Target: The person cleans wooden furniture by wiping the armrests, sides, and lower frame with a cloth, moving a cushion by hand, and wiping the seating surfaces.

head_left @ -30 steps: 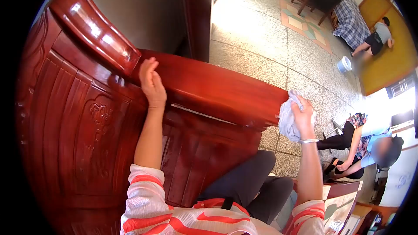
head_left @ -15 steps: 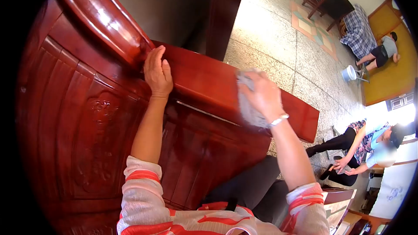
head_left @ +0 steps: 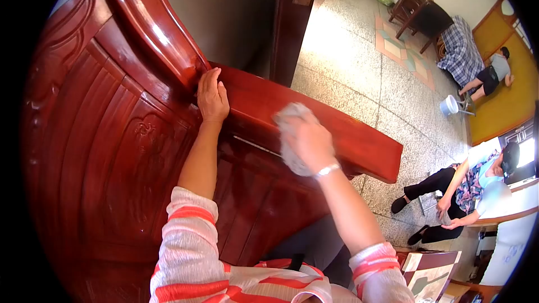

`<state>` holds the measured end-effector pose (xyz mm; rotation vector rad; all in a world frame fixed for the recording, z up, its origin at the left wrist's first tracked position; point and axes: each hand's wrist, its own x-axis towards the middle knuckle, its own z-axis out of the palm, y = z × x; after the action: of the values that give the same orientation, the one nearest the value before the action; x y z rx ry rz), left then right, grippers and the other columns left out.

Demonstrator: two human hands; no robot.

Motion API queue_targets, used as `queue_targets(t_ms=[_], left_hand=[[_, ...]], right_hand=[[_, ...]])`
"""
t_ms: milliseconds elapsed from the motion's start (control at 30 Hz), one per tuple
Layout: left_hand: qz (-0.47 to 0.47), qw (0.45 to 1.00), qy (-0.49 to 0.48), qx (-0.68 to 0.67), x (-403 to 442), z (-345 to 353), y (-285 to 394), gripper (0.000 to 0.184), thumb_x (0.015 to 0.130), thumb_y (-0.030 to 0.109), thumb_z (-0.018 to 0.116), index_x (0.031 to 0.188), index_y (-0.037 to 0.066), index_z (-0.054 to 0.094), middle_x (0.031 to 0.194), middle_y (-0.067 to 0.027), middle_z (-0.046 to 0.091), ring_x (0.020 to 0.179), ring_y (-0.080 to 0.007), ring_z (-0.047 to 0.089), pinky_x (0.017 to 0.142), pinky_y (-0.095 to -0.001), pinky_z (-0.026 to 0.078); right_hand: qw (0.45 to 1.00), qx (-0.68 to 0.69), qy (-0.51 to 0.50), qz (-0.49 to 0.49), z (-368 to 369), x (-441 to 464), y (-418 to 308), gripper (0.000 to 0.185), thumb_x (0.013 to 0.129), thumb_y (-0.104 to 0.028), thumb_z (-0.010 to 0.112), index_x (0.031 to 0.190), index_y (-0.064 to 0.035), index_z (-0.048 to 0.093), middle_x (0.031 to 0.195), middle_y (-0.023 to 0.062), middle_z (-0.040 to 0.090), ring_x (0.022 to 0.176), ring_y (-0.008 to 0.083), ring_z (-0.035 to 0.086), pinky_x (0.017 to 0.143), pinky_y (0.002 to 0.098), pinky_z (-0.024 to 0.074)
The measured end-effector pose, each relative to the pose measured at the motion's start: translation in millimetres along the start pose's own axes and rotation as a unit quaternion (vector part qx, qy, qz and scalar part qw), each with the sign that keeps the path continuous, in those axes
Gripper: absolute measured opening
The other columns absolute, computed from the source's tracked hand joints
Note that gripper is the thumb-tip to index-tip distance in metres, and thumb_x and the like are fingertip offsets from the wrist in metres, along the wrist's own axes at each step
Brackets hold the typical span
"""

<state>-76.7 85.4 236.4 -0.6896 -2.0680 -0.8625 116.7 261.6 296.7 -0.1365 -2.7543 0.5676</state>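
the left hand (head_left: 213,100) rests at the inner end of the red wooden armrest (head_left: 365,148), just beside the curved top rail (head_left: 154,28) of the bench. its fingers are straight and pressed together, and the thumb stands a little apart; it grips no thing. the right hand (head_left: 314,143) holds a grey rag (head_left: 293,163) on the armrest, around the middle of its length. this hand is blurred, so i cannot tell exactly how each finger is bent, but the rag lies under the palm and fingers and comes out on the left side. a pale bracelet (head_left: 327,170) is around the right wrist. the carved backrest (head_left: 118,151) fills the left side, and the seat (head_left: 247,213) is below the armrest. on the speckled floor (head_left: 353,56), well apart, a person in a flowered garment (head_left: 470,191) sits, and a white bucket (head_left: 448,105) stands near another person (head_left: 495,74) beside a yellow panel (head_left: 499,109).
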Motion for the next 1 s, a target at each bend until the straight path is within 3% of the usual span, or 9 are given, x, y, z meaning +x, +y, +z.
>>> queue_targets(t_ms=[167,300,367,400,467,567,700,900,1000], left_hand=[[-0.013,1.000,0.009,0.025,-9,1,5,0.031,0.082,0.010,0.045,0.113,0.003,0.048,0.120,-0.0139,0.047,0.113,-0.0341,0.040,0.097,-0.0428,0.031],[0.020,0.999,0.009,-0.034,-47,-16,66,0.031,0.081,0.008,0.046,0.112,0.003,0.048,0.123,-0.0170,0.042,0.116,-0.0382,0.035,0.099,-0.0485,0.025],[0.011,0.993,-0.034,-0.114,-89,-19,111,0.034,0.077,0.006,0.050,0.112,0.003,0.048,0.121,-0.0193,0.042,0.116,-0.0403,0.035,0.099,-0.0504,0.024],[0.023,0.980,-0.059,-0.187,-110,-24,133,0.037,0.072,0.004,0.053,0.109,0.002,0.049,0.119,-0.0205,0.043,0.115,-0.0401,0.036,0.099,-0.0497,0.025],[-0.041,0.954,-0.132,-0.267,-144,-39,191,0.034,0.071,0.000,0.054,0.105,0.002,0.051,0.114,-0.0183,0.048,0.112,-0.0375,0.041,0.098,-0.0454,0.029],[-0.081,0.849,-0.299,-0.429,-197,-41,264,0.042,0.073,0.013,0.062,0.112,0.004,0.050,0.122,-0.0187,0.044,0.117,-0.0357,0.038,0.101,-0.0411,0.027],[-0.130,0.712,-0.413,-0.553,-202,-53,343,0.070,0.074,0.030,0.067,0.132,0.007,0.033,0.135,-0.0214,0.029,0.129,-0.0316,0.023,0.104,-0.0403,0.021],[-0.392,0.568,-0.299,-0.658,-172,-35,317,0.038,0.076,0.001,0.064,0.112,0.001,0.053,0.112,-0.0073,0.054,0.104,-0.0117,0.048,0.089,-0.0286,0.041],[-0.243,0.852,-0.102,-0.453,-93,-41,232,0.034,0.062,0.001,0.067,0.095,0.000,0.060,0.098,-0.0144,0.058,0.093,-0.0245,0.057,0.083,-0.0338,0.044]], right_hand=[[0.977,-0.049,0.070,0.195,-67,-96,90,0.035,0.068,-0.014,0.066,0.102,-0.0202,0.062,0.118,0.0093,0.052,0.096,0.0286,0.058,0.082,0.0338,0.0475],[0.955,-0.066,0.185,0.223,-103,-177,181,0.025,0.072,-0.012,0.060,0.095,-0.0024,0.060,0.093,0.0193,0.060,0.089,0.0313,0.058,0.079,0.0357,0.0447],[0.906,-0.134,-0.043,0.398,-107,-238,247,0.028,0.071,-0.023,0.059,0.086,0.0011,0.061,0.078,0.0209,0.061,0.072,0.0372,0.057,0.067,0.0413,0.0452],[0.918,-0.178,-0.076,0.347,-99,-287,286,0.024,0.074,-0.022,0.058,0.082,0.0010,0.061,0.070,0.0145,0.062,0.064,0.0320,0.058,0.061,0.0409,0.0446],[0.806,0.282,0.155,0.497,-91,-335,295,0.022,0.079,-0.022,0.057,0.082,-0.0005,0.060,0.072,0.0077,0.061,0.066,0.0229,0.059,0.060,0.0365,0.0460],[0.681,0.470,0.294,0.479,-96,-322,229,0.021,0.082,-0.021,0.055,0.089,-0.0017,0.058,0.081,0.0047,0.059,0.073,0.0168,0.058,0.064,0.0331,0.0470],[0.741,0.487,0.198,0.417,-91,-257,129,0.029,0.085,-0.024,0.051,0.102,-0.0009,0.055,0.096,0.0082,0.058,0.085,0.0181,0.057,0.077,0.0327,0.0460],[0.658,0.693,0.119,0.272,-65,-216,59,0.047,0.092,-0.031,0.038,0.125,0.0012,0.038,0.123,0.0103,0.046,0.107,0.0188,0.047,0.092,0.0337,0.0360],[0.762,0.593,0.029,0.257,-60,-219,52,0.051,0.091,-0.026,0.039,0.136,-0.0062,0.025,0.131,0.0118,0.037,0.112,0.0194,0.042,0.090,0.0362,0.0373]])
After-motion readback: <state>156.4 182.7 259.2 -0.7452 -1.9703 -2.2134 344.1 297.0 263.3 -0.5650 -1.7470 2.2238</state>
